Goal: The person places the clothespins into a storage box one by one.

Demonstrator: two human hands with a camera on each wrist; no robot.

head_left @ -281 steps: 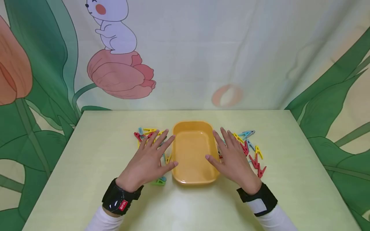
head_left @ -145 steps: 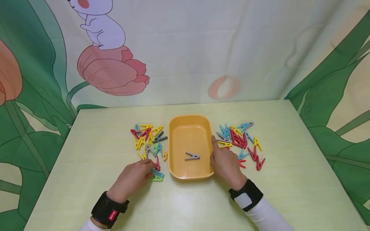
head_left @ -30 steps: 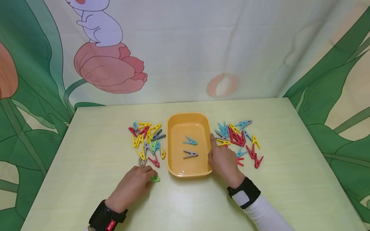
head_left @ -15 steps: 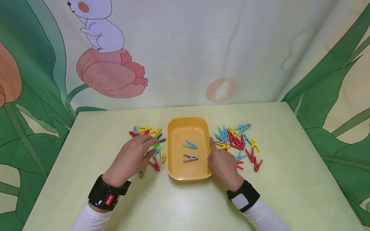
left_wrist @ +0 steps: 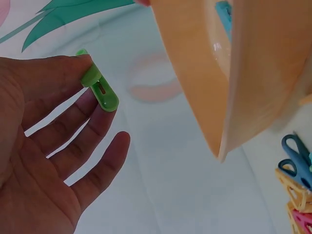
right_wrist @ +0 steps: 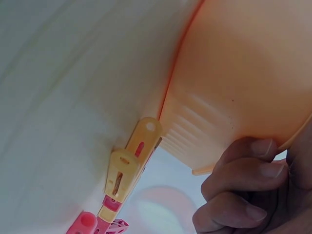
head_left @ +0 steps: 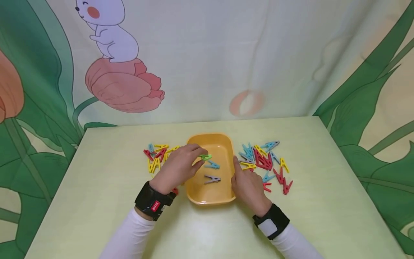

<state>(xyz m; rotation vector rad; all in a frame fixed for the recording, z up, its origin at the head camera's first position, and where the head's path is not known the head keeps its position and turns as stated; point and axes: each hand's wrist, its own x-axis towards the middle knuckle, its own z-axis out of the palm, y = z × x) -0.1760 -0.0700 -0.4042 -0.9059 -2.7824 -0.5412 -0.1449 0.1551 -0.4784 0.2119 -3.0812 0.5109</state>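
Observation:
My left hand (head_left: 179, 165) reaches over the left rim of a yellow-orange plastic tray (head_left: 207, 198), pinching a green clothespin (head_left: 206, 157) between thumb and fingertips. In the left wrist view the green clothespin (left_wrist: 103, 92) is held near the tray's side wall, the other fingers spread below it. On the tray's floor lie a light blue clothespin (head_left: 212, 165) and, nearer the front, a grey one. My right hand (head_left: 250, 189) grips the tray's right rim, index finger pointing forward along it; the right wrist view shows curled fingers (right_wrist: 243, 175) against the outer wall.
Left of the tray lies a pile of yellow, red and blue clothespins (head_left: 154, 164), partly hidden by my left hand. Another pile of red, yellow and blue clothespins (head_left: 263, 160) spreads to the right. A printed curtain (head_left: 194, 72) hangs behind the table (head_left: 106, 172).
The grey, then the light blue clothespin came into the tray. My left hand picked up the green clothespin and carried it right, over the tray. My right hand moved onto the tray's rim and stayed.

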